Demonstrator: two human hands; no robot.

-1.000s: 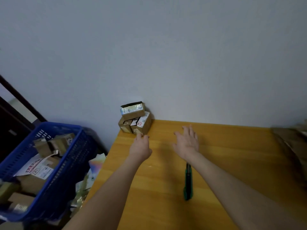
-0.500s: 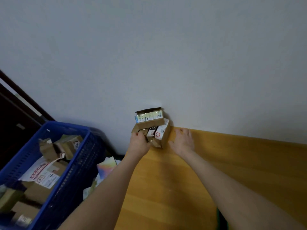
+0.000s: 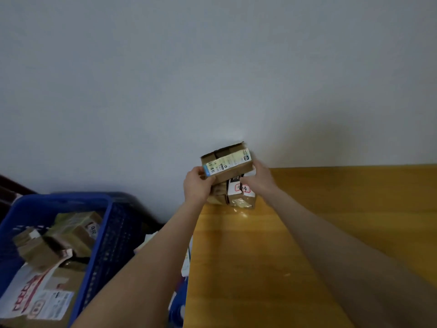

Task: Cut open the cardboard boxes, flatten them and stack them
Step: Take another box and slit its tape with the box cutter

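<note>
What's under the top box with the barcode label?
Standing on the table: a plain brown box at left and a white-labelled box with red print at right. The left hand, right hand and top box hide whatever else is there.

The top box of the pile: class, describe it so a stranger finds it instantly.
On the wooden table, at its far left corner by the wall, stands a pile of boxes. The top box, gripped by the left hand, alone bears a long barcode label.
</note>
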